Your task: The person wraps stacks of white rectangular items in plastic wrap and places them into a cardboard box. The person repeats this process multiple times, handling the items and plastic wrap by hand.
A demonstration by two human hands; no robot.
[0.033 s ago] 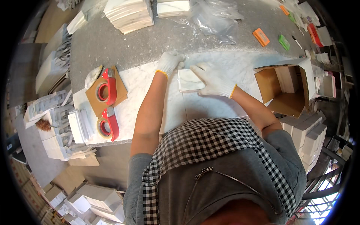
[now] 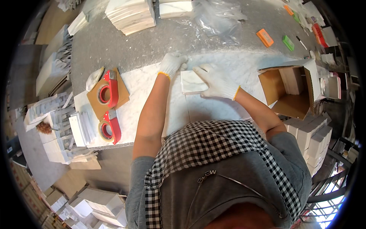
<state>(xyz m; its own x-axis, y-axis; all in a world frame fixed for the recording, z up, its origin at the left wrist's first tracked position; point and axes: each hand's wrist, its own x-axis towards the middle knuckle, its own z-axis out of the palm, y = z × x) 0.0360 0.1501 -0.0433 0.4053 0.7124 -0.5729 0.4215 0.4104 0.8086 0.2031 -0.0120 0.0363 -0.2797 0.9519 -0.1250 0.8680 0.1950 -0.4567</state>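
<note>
A square white marble tile (image 2: pixel 193 82) with grey veins lies on the pale marble work surface (image 2: pixel 141 72) in front of me. Its near edge looks thick; whether it is one piece or a small stack I cannot tell. My right hand (image 2: pixel 217 81), in a white knit glove, grips the tile's right side, thumb near its front edge and fingers toward the far one. My left hand (image 2: pixel 173 64), gloved too, is closed with curled fingers by the tile's far left corner. Anything between those fingers is hidden.
Two red tape dispensers (image 2: pixel 111 88) rest left on brown cardboard, beside a spare glove (image 2: pixel 94 79). An open cardboard box (image 2: pixel 274 86) stands right, with white pieces inside. Tile stacks (image 2: pixel 131 17) and clear plastic film (image 2: pixel 219 19) lie at the back, with orange (image 2: pixel 265 37) and green blocks (image 2: pixel 288 43).
</note>
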